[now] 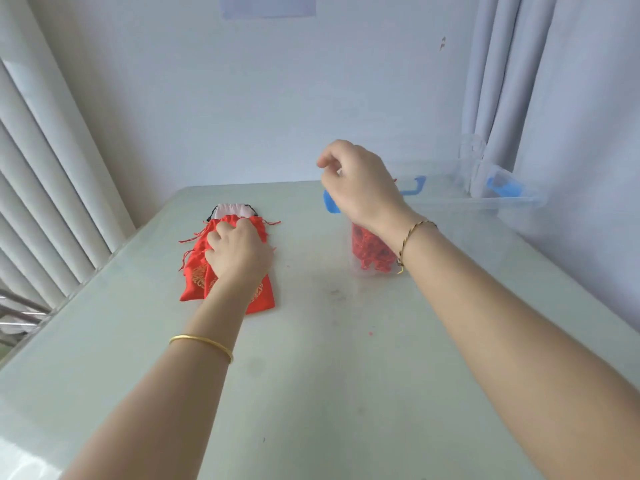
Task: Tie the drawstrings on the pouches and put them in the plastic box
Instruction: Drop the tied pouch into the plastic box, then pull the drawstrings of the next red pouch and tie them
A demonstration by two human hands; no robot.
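While left hand [239,252] presses, red pouches [194,275] point away.

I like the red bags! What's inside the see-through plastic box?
Red patterned fabric pouches show through the clear plastic box. The right hand and wrist cover its middle, so their number is hidden.

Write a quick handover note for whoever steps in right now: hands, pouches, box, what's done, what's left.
Left hand: resting on the stack of red pouches at the table's left; fingers curled on the top one, grasp unclear.
Right hand: raised above the clear plastic box with blue latches, fingers loosely closed; nothing visible in it.
Done: some red pouches are already in the box.
Left: several red pouches plus a pale pink pouch behind the stack, with drawstrings lying loose. Tie each one and put it in the box.
Clear lid lies at the far right.
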